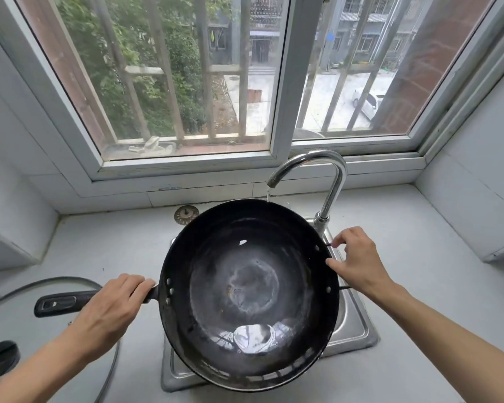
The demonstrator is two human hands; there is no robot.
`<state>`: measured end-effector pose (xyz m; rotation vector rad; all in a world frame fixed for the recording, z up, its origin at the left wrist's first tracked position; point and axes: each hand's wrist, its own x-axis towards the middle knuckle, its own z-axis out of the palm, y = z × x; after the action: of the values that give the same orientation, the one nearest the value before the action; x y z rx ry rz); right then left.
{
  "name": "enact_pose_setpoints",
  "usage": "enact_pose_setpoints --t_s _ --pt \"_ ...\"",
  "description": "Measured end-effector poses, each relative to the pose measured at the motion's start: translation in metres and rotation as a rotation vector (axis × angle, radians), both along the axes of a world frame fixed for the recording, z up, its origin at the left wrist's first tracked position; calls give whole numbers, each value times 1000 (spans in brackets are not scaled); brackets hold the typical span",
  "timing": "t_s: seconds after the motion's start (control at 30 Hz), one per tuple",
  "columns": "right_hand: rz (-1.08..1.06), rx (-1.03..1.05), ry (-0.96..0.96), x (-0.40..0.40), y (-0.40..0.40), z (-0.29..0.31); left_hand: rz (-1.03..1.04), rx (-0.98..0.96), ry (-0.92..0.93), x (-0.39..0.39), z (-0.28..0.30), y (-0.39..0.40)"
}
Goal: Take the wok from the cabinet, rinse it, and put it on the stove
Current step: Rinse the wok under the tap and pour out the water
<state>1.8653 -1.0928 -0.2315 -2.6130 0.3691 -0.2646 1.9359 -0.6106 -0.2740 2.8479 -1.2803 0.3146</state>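
Now left hand [111, 303] curled round wok [249, 295] handle – right hand [358, 263] grip pinches side loop

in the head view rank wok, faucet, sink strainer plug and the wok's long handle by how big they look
1. wok, by far the largest.
2. faucet.
3. long handle, partly covered by the left hand, so its full length is unsure; it may rival the faucet.
4. sink strainer plug, the smallest.
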Motion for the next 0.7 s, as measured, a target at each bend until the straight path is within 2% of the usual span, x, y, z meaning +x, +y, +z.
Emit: enact_pose_setpoints --t_s 0.17,0.4,0.53,0.7 --pt "-16 -39 132 17 -8 -2 23 11 23 7 0 -3" --pt "252 -71 365 25 -22 -2 71 -49 23 26 7 -18" --pt "378 -242 426 21 -33 -10 47 -57 48 39 2 -20" --pt "391 -257 357 16 -46 -35 -16 -37 47 42 -7 -23"
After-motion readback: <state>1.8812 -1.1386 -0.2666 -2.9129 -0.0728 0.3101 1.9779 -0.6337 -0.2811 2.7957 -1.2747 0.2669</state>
